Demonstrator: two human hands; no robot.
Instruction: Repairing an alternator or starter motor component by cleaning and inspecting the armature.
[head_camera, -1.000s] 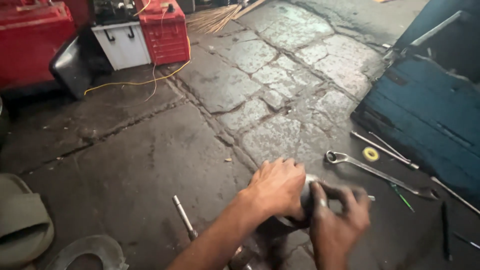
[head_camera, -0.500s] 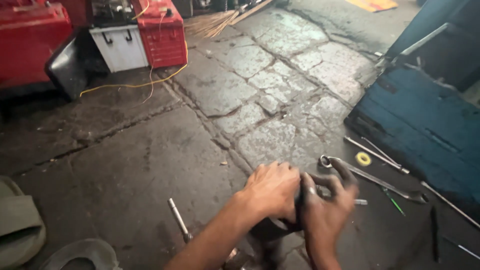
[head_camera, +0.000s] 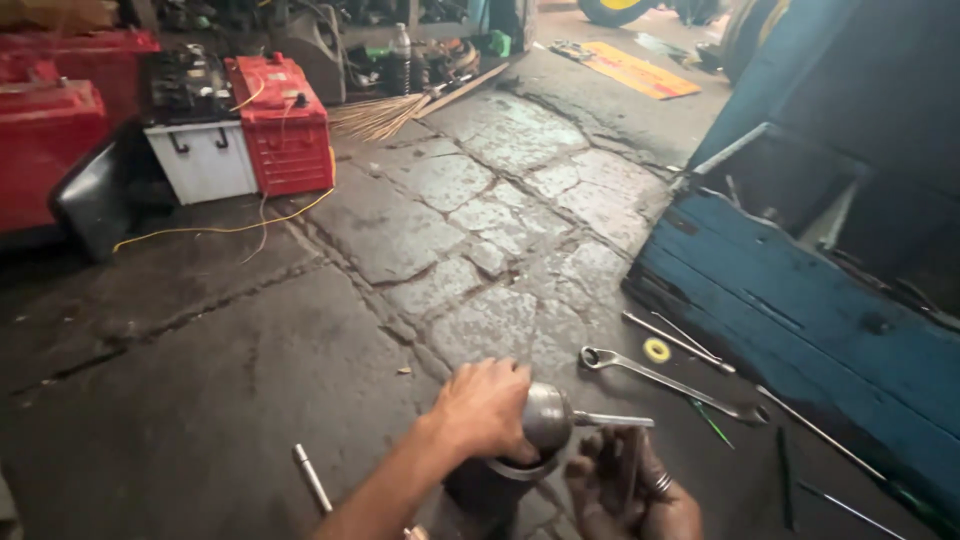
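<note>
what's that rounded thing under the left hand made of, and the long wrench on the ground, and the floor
Rounded part: looks like bare metal, dull grey with a soft sheen, under the left hand.
Long wrench: probably steel, a bright silvery shine along the shaft.
Floor: stone slabs, grey, cracked, irregular joints, darkened with grime, perhaps oil.

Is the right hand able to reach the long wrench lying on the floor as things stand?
Probably yes: the right hand is just below the wrench, with only bare floor between them.

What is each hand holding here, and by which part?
The left hand grips the rounded metal head on the dark cylinder. The right hand is beside it; its hold cannot be told.
</note>
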